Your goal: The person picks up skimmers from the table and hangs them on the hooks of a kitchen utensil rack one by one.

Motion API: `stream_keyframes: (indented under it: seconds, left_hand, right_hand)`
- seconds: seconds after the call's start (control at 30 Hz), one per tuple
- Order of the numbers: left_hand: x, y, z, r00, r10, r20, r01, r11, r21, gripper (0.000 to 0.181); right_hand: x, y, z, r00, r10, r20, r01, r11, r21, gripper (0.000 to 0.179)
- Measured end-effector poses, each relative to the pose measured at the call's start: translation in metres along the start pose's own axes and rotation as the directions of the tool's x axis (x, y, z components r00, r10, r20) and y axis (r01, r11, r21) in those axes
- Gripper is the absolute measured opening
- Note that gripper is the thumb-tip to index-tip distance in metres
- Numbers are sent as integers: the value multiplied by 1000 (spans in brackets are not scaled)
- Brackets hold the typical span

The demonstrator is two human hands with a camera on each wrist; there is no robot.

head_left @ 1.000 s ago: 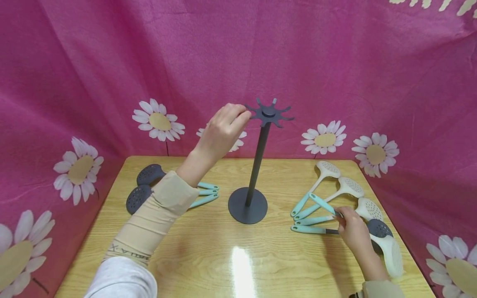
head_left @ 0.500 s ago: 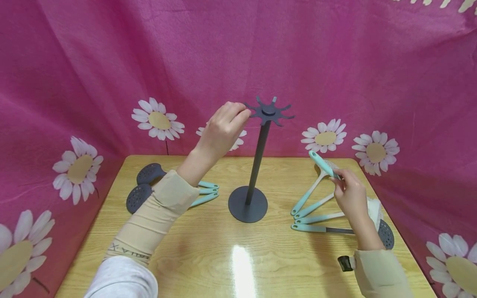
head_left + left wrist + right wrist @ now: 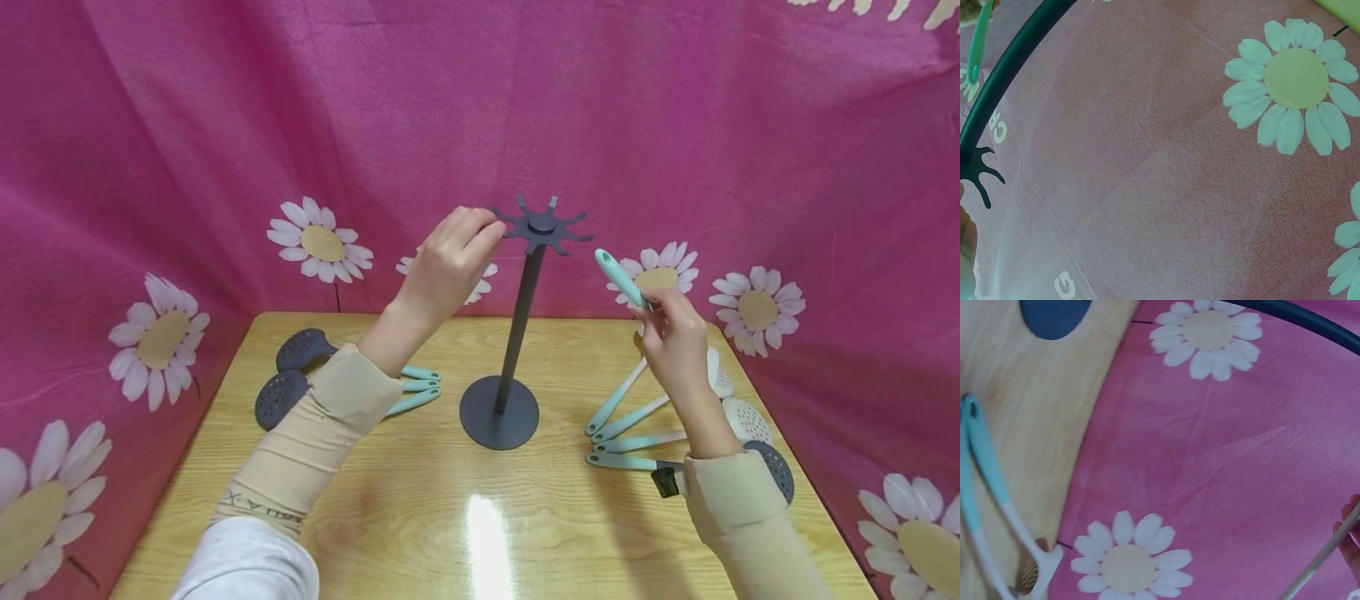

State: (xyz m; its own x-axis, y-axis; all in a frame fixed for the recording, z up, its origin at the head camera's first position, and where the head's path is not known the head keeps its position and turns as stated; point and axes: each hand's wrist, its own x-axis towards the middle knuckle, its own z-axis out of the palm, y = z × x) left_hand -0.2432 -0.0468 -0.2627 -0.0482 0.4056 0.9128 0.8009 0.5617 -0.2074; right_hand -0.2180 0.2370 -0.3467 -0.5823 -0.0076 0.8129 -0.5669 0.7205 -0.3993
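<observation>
A dark utensil stand (image 3: 516, 333) rises from a round base, topped by a ring of hooked prongs. My left hand (image 3: 453, 258) grips a prong at the left of that ring, its fingertips bent over the edge. In my right hand (image 3: 678, 342), thumb and fingers pinch a light skimmer (image 3: 621, 277) below its aqua handle, which points up and left toward the stand. The skimmer's head is mostly hidden behind the hand and forearm in the head view. Its pale shaft (image 3: 1317, 561) crosses the lower right corner of the right wrist view.
Light skimmers (image 3: 747, 419) with aqua handles lie fanned on the table's right side, beside a dark skimmer (image 3: 772, 471). Dark skimmers (image 3: 281, 400) lie at the left, partly under my left forearm. A pink flowered cloth (image 3: 420, 100) surrounds the wooden table (image 3: 405, 517).
My right hand has lifted the skimmer from above the right-hand row, moving up and left toward the top of the stand. The left hand has stayed on its prong.
</observation>
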Motion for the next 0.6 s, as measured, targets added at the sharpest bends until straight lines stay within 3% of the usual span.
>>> stream_keyframes:
  seconds: [0.3, 0.6]
  left_hand:
    - [-1, 0, 1, 1000, -4, -8, 4, 1000, 6, 5]
    - [-2, 0, 2, 1000, -4, -12, 4, 1000, 2, 5]
  right_hand:
    - [22, -11, 9, 998, 6, -55, -2, 997, 73, 14]
    - [33, -17, 15, 997, 52, -63, -45, 993, 111, 16]
